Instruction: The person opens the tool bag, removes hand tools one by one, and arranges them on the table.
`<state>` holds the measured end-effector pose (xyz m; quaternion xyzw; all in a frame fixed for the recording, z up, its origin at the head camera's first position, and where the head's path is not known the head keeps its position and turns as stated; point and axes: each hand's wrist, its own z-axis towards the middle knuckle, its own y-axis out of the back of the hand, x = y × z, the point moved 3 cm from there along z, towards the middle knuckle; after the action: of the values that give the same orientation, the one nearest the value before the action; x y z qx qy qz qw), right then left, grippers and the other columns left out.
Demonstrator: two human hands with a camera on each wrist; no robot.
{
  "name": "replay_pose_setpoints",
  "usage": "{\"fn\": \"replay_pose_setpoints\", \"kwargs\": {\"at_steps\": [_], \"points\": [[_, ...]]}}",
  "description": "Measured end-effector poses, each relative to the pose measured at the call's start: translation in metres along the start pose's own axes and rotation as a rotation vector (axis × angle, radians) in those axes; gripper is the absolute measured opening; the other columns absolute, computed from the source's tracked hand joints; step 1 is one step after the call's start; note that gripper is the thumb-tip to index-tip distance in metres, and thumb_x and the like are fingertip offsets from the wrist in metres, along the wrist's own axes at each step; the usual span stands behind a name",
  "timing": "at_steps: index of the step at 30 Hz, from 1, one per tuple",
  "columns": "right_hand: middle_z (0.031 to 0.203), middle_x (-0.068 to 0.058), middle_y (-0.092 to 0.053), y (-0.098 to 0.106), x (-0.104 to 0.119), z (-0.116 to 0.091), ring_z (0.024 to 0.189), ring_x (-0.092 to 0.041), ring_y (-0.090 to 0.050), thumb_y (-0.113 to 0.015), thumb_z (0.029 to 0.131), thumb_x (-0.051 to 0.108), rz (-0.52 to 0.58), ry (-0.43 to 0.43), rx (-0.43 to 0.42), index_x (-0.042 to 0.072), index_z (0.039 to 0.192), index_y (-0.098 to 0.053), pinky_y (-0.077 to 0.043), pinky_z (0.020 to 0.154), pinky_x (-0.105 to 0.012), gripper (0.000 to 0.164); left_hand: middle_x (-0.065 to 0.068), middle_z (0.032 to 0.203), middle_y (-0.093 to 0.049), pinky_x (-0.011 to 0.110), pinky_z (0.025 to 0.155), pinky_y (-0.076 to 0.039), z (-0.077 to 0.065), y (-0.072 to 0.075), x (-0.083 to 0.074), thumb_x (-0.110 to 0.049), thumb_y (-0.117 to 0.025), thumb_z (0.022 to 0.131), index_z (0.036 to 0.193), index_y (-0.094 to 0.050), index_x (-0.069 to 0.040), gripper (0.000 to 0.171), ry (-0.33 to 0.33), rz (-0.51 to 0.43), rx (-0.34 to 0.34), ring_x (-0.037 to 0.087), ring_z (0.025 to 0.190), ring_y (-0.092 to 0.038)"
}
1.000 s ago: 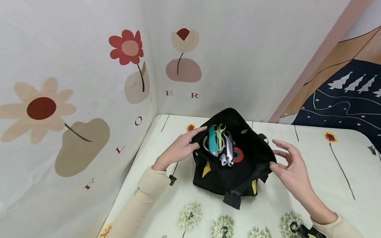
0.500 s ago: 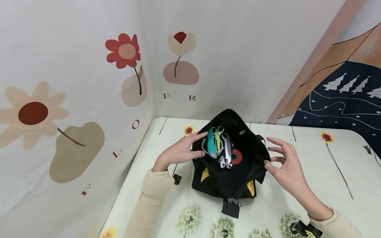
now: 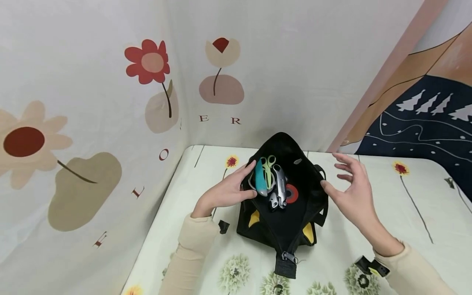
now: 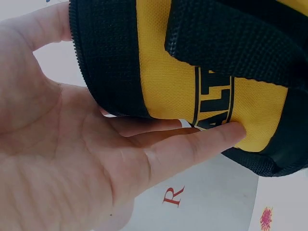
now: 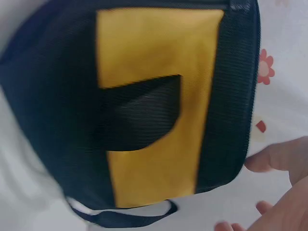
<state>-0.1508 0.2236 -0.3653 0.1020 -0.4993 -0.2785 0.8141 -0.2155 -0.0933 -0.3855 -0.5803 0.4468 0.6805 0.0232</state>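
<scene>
A black and yellow tool bag (image 3: 258, 231) stands with its mouth spread wide; its yellow side with dark lettering shows in the left wrist view. Inside, a teal utility knife (image 3: 261, 180) leans beside light-green-handled scissors (image 3: 271, 162). Silver folding tools (image 3: 281, 186) lie next to them, with a red ring-shaped thing (image 3: 292, 193) lower down. My left hand (image 3: 230, 189) has its thumb and a finger over the left rim, other straight fingers against the outer side. My right hand (image 3: 354, 196) is spread beside the right rim, its thumb tip at the edge.
The bag stands on a flower-printed white cloth (image 3: 372, 229). Patterned fabric walls (image 3: 280, 82) rise behind and to the left. A zipper end (image 3: 285, 266) hangs out at the bag's front. Small black wrist cameras (image 3: 372, 266) sit at the cuffs.
My right hand's fingers have lifted and spread off the right rim, which has drawn inward. The zipper end reaches further forward. My left hand stays at the left rim.
</scene>
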Motion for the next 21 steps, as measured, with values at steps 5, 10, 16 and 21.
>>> {"fn": "replay_pose_setpoints", "kwargs": {"at_steps": [5, 10, 16, 21], "points": [[0.141, 0.012, -0.054, -0.009, 0.025, 0.016, 0.128, -0.009, -0.056, -0.079, 0.088, -0.016, 0.121, 0.108, -0.109, -0.002, 0.154, -0.059, -0.047, 0.101, -0.015, 0.07, 0.019, 0.185, -0.007, 0.055, 0.128, -0.033, 0.0, 0.001, -0.002, -0.02, -0.065, 0.104, 0.179, -0.009, -0.009, 0.094, -0.01, 0.015, 0.001, 0.036, 0.16, -0.036], [0.143, 0.012, -0.055, -0.024, 0.042, 0.029, 0.128, -0.014, -0.06, -0.077, 0.089, -0.018, 0.208, 0.201, -0.103, -0.005, 0.151, -0.059, -0.049, 0.103, -0.019, 0.066, 0.018, 0.185, -0.006, 0.056, 0.129, -0.032, 0.0, 0.001, -0.003, -0.017, -0.064, 0.104, 0.179, -0.008, -0.009, 0.094, -0.009, -0.004, -0.002, 0.034, 0.168, -0.021], [0.141, 0.011, -0.061, -0.041, 0.041, 0.038, 0.122, -0.007, -0.064, -0.08, 0.09, -0.016, 0.234, 0.185, -0.048, -0.003, 0.153, -0.058, -0.051, 0.099, -0.019, 0.068, 0.016, 0.185, -0.005, 0.052, 0.126, -0.035, -0.001, -0.001, -0.003, -0.015, -0.063, 0.103, 0.179, -0.008, -0.012, 0.094, 0.006, -0.021, 0.001, 0.032, 0.169, -0.019], [0.142, -0.011, -0.067, -0.056, 0.036, 0.039, 0.119, -0.016, -0.066, -0.082, 0.092, -0.011, 0.228, 0.139, 0.026, -0.001, 0.156, -0.054, -0.053, 0.095, -0.018, 0.071, 0.016, 0.185, -0.004, 0.048, 0.114, -0.038, -0.003, -0.003, -0.002, -0.013, -0.061, 0.102, 0.18, -0.008, -0.012, 0.094, 0.009, -0.038, 0.002, 0.034, 0.161, -0.033]]}}
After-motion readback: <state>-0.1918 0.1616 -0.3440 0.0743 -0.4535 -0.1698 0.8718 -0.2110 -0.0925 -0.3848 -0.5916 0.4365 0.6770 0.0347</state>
